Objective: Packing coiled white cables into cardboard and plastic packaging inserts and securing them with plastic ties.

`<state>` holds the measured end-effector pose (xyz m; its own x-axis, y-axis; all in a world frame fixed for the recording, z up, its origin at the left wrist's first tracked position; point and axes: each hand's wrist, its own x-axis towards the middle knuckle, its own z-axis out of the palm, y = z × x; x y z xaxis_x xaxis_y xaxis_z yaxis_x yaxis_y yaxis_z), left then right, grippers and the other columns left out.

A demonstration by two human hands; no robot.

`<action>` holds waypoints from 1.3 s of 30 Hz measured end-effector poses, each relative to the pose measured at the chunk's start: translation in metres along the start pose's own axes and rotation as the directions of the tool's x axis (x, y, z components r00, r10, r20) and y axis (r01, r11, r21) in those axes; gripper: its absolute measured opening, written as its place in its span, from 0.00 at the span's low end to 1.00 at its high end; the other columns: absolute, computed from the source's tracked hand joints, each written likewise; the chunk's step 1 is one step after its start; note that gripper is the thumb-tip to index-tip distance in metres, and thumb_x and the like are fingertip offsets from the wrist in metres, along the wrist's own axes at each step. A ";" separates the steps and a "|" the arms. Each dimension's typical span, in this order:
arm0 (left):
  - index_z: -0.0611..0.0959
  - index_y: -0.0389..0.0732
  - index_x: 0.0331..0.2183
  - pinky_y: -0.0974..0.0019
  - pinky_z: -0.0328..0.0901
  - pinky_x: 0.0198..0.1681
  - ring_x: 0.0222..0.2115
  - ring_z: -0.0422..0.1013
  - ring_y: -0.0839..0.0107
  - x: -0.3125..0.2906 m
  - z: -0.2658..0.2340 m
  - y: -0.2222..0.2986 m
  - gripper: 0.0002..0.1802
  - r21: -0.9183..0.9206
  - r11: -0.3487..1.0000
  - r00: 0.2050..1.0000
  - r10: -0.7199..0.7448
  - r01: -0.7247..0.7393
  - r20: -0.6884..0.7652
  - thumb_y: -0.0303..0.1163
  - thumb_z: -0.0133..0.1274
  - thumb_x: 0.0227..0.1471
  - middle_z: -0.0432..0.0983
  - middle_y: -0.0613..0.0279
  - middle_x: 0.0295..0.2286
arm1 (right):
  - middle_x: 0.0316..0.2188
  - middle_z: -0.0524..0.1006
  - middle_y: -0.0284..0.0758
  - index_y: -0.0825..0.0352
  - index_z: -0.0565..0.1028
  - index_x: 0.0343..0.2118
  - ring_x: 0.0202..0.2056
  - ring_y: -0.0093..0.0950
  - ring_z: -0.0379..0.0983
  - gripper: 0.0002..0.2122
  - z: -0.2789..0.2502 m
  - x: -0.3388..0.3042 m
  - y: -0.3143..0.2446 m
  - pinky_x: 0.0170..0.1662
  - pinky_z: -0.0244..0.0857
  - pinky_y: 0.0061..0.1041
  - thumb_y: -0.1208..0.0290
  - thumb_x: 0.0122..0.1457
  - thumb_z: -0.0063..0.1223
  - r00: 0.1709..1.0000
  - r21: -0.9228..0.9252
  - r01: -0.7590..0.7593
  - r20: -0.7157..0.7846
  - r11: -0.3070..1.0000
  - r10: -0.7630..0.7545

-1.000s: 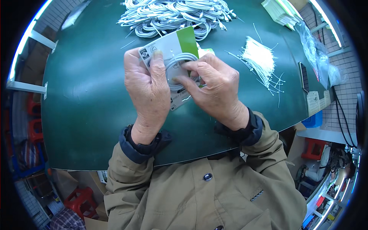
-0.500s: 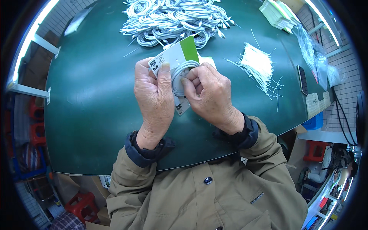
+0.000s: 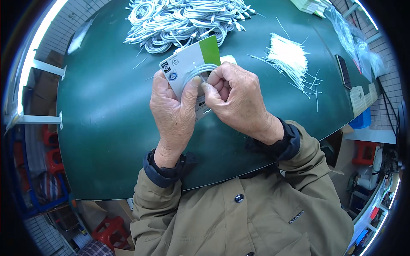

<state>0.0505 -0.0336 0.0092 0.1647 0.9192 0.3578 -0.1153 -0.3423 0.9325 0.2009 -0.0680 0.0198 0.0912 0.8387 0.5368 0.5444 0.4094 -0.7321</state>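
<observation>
A white and green packaging card (image 3: 184, 59) is tilted up between my hands, above the green table. A coiled white cable (image 3: 197, 73) lies against its face. My left hand (image 3: 173, 113) grips the card's left side, with the thumb pressed on the coil. At the coil's right side, my right hand (image 3: 243, 100) is closed, its thumb and fingertips pinched together near a gap in the card. What that pinch holds is too small and covered to name. The card's lower part is partly hidden behind my hands.
A big heap of coiled white cables (image 3: 179, 21) lies at the far side of the green table (image 3: 111, 141). To the right are a pile of white cable ties (image 3: 287, 57), a dark phone (image 3: 343, 71) and clear plastic bags (image 3: 350, 40). Stacked cards (image 3: 311, 6) stand at the far right.
The card has tilted so more of its printed left part shows. My left thumb has shifted down onto the coil, and my right hand remains pinched beside it. The whole view has shifted slightly.
</observation>
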 end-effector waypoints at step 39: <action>0.69 0.35 0.47 0.69 0.69 0.49 0.43 0.71 0.77 -0.017 0.020 -0.004 0.13 -0.209 0.978 0.998 0.007 -0.019 -0.058 0.24 0.54 0.64 0.74 0.61 0.40 | 0.21 0.75 0.35 0.70 0.77 0.29 0.18 0.24 0.69 0.05 0.008 -0.005 0.000 0.22 0.64 0.24 0.80 0.54 0.64 0.990 -0.170 0.095 -0.086 0.981 -0.111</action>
<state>0.0677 -0.0518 0.0000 0.1070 0.9263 0.3612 -0.3204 -0.3118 0.8945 0.1936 -0.0693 0.0133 0.1019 0.7542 0.6487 0.6844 0.4201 -0.5959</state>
